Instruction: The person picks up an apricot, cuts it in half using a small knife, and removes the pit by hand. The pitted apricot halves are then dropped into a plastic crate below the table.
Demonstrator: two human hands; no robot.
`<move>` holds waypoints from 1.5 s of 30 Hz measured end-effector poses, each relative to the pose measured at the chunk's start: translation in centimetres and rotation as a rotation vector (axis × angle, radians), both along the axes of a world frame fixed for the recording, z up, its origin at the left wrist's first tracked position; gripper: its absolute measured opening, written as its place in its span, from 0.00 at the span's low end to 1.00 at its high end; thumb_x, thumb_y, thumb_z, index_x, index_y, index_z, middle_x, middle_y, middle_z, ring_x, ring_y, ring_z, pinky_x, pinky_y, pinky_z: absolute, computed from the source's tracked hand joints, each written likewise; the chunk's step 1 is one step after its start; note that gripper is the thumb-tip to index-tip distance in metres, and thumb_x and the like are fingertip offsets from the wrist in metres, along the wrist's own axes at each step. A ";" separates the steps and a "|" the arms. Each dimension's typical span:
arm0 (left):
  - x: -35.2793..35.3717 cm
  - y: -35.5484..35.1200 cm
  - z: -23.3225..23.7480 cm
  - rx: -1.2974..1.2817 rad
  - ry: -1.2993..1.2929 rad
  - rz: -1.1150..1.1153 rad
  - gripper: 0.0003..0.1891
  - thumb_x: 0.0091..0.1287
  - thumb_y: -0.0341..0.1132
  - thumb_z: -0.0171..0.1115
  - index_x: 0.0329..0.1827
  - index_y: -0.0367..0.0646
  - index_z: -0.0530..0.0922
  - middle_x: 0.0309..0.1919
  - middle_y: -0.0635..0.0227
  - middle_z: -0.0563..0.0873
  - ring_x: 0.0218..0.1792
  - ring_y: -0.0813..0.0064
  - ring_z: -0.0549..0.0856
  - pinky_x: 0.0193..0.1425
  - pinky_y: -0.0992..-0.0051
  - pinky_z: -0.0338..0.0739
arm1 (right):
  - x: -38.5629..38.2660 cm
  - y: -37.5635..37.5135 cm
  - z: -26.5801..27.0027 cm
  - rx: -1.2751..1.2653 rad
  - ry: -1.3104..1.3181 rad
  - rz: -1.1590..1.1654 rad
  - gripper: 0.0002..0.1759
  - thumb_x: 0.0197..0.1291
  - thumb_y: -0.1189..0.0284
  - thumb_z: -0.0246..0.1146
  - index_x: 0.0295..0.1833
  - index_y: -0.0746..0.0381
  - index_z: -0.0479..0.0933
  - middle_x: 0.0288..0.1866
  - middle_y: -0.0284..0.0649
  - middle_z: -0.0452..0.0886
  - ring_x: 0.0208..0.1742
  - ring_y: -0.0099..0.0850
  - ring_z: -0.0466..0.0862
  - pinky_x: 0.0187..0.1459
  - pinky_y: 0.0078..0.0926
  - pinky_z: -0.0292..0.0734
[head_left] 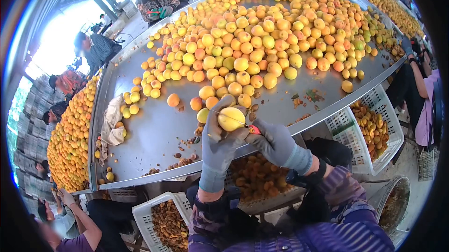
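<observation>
My left hand (217, 144), in a grey glove, holds a yellow apricot (230, 118) just above the near edge of the metal table (154, 130). My right hand (276, 143), also gloved in grey, grips a small red-handled tool (254, 129) whose thin blade lies across the apricot. A large heap of yellow and orange apricots (262, 36) covers the far half of the table. A few loose apricots (206, 97) lie right behind my hands.
White crates hold cut fruit below the table edge, at right (374, 130) and lower left (163, 224). Another crate of cut fruit (257, 177) sits under my arms. A cloth (112, 121) lies at the table's left. Pits (180, 160) dot the near surface. Other people sit around.
</observation>
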State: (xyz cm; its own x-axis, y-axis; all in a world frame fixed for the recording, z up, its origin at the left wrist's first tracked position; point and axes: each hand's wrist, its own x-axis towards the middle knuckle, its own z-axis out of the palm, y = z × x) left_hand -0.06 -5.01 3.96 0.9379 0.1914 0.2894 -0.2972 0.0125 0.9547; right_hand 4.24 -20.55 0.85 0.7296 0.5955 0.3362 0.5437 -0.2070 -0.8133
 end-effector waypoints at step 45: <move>0.0 0.1 -0.1 0.104 0.069 0.043 0.28 0.65 0.33 0.65 0.66 0.36 0.66 0.51 0.58 0.81 0.56 0.62 0.80 0.61 0.65 0.75 | 0.1 -0.2 0.1 0.013 0.002 0.011 0.23 0.66 0.62 0.61 0.61 0.63 0.71 0.33 0.50 0.81 0.36 0.53 0.81 0.33 0.36 0.76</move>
State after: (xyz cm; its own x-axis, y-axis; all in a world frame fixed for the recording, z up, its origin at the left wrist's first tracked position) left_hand -0.04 -4.89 3.90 0.9478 0.2037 0.2452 -0.2293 -0.0989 0.9683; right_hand 4.39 -20.79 0.91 0.7235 0.5993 0.3427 0.5446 -0.1904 -0.8168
